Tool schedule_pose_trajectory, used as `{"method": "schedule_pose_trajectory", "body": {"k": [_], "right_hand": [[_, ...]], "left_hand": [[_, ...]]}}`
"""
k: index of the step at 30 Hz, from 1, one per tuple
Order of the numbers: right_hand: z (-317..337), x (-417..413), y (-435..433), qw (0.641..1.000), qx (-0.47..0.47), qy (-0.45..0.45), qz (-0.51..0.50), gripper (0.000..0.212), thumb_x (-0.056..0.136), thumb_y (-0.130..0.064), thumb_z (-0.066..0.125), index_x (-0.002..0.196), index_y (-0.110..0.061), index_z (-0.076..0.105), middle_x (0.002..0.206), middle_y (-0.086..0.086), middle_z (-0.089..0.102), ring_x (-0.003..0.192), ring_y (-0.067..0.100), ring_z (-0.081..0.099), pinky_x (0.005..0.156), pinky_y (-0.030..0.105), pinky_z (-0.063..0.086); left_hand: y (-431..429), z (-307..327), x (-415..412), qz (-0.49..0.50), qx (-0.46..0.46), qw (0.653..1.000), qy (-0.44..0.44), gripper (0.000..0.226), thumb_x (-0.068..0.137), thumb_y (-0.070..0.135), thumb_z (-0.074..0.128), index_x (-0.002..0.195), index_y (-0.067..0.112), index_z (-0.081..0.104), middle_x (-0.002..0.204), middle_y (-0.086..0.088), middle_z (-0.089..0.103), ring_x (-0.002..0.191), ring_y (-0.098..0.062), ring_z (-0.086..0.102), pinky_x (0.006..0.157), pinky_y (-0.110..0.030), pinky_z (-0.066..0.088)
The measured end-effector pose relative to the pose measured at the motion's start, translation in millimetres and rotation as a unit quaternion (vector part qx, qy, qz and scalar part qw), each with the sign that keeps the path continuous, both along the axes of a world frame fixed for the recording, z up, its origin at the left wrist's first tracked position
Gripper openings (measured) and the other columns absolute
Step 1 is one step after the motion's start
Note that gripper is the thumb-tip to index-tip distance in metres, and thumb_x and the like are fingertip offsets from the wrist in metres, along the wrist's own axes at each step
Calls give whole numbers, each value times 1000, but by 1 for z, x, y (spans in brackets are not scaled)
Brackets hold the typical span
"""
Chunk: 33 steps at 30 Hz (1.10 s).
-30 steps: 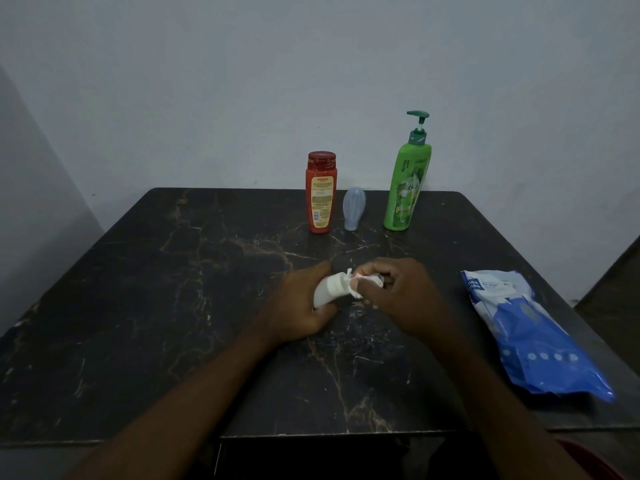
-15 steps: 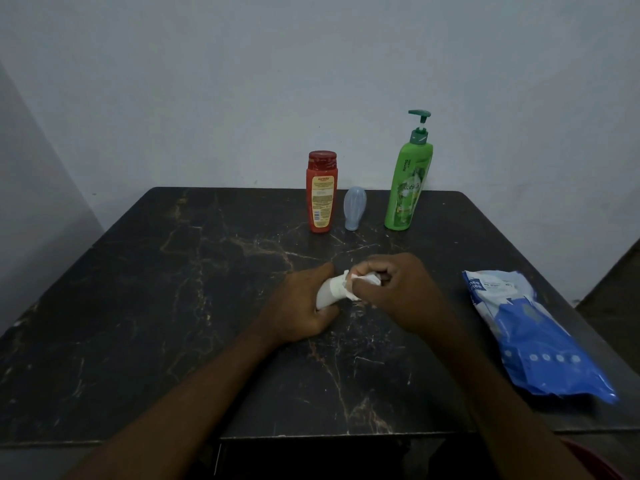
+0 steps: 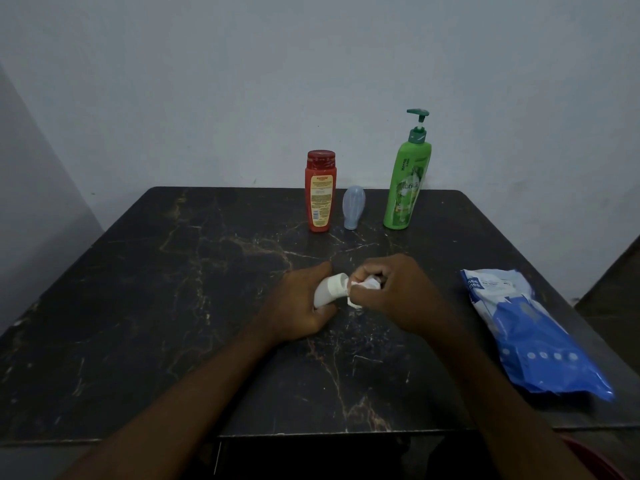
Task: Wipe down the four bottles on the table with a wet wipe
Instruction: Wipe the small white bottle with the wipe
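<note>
My left hand (image 3: 298, 306) grips a small white bottle (image 3: 329, 289) tilted just above the dark marble table (image 3: 156, 306), near its middle. My right hand (image 3: 398, 292) is closed on a crumpled white wet wipe (image 3: 360, 289) pressed against the bottle's upper end. At the table's far edge stand a red bottle (image 3: 320, 192), a small pale blue bottle (image 3: 353, 207) resting on its cap, and a tall green pump bottle (image 3: 408, 181).
A blue and white wet wipe pack (image 3: 530, 334) lies flat on the table's right side. A grey wall runs close behind the far edge. Something red (image 3: 588, 459) shows below the table's near right corner.
My right hand has shifted slightly, working the wipe around the top end of the white bottle. The left hand keeps its grip in nearly the same place.
</note>
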State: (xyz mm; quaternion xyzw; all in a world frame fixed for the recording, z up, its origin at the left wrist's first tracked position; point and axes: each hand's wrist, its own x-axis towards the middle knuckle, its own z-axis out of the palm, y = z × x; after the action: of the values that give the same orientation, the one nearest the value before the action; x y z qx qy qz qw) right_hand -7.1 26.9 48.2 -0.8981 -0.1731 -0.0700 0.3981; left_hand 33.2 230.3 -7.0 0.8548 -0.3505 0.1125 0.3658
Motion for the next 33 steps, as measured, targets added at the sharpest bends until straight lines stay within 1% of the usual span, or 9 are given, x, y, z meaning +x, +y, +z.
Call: {"method": "schedule_pose_trajectory", "body": {"k": [3, 8, 11, 17, 20, 23, 27, 30, 33], "right_hand": [[1, 3, 1, 999, 37, -22, -11, 8, 78, -16, 73, 80, -24, 73, 75, -7, 70, 68, 4, 64, 60, 15, 51], [0, 4, -1, 1000, 11, 11, -11, 7, 75, -17, 75, 78, -23, 73, 76, -6, 72, 69, 5, 65, 63, 19, 54], [5, 4, 1, 999, 48, -1, 2, 4, 78, -13, 75, 81, -16, 75, 75, -3, 71, 64, 4, 64, 60, 18, 53], [-12, 4, 4, 996, 61, -17, -62, 4, 80, -18, 72, 80, -20, 68, 75, -5, 68, 68, 10, 65, 65, 33, 57], [-14, 1, 8, 993, 86, -60, -60, 9, 85, -16, 70, 92, -22, 70, 86, -8, 69, 78, 4, 65, 71, 20, 53], [-7, 0, 8, 990, 31, -138, 13, 22, 87, -7, 67, 105, -18, 72, 97, -8, 65, 89, 0, 60, 79, 10, 45], [0, 3, 6, 986, -9, -152, 61, 30, 85, 2, 64, 104, -18, 73, 98, -4, 64, 90, 2, 59, 78, 12, 45], [1, 4, 9, 992, 12, -122, 31, 21, 86, -6, 65, 101, -20, 74, 92, -11, 62, 87, -2, 58, 77, 8, 42], [-8, 8, 7, 996, 2, -85, -27, 12, 88, -15, 66, 98, -19, 72, 89, -8, 63, 81, 1, 58, 75, 18, 46]], "left_hand": [[0, 0, 0, 0, 12, 1000, 0, 24, 79, 27, 72, 93, 34, 53, 81, 17, 60, 74, -2, 60, 62, -16, 41], [0, 1, 0, 6, 11, 1000, -2, 22, 79, 31, 69, 93, 34, 53, 81, 16, 60, 74, -2, 60, 62, -21, 45], [0, 1, 1, 6, 13, 1000, 3, 22, 80, 32, 70, 95, 34, 54, 83, 14, 62, 75, -3, 61, 63, -23, 47], [1, -3, 3, 14, 4, 1000, 19, 26, 79, 36, 68, 102, 30, 56, 89, 14, 63, 80, -2, 62, 66, -26, 50], [1, -2, 3, 6, -4, 1000, 19, 32, 81, 34, 69, 111, 30, 59, 96, 16, 65, 86, 0, 63, 72, -16, 46], [1, -1, 2, -2, -12, 1000, 8, 28, 79, 34, 66, 107, 32, 60, 92, 18, 65, 81, 1, 63, 69, -13, 42], [1, -3, 3, 4, -11, 1000, 4, 20, 78, 36, 64, 96, 31, 57, 83, 16, 63, 72, -2, 60, 62, -21, 41], [2, -4, 3, 8, -9, 1000, 7, 26, 78, 38, 65, 102, 34, 56, 89, 20, 62, 78, 1, 61, 66, -16, 41], [2, -1, 0, 19, -1, 1000, 3, 30, 78, 39, 66, 104, 42, 51, 90, 25, 58, 82, 6, 59, 70, -13, 40]]}}
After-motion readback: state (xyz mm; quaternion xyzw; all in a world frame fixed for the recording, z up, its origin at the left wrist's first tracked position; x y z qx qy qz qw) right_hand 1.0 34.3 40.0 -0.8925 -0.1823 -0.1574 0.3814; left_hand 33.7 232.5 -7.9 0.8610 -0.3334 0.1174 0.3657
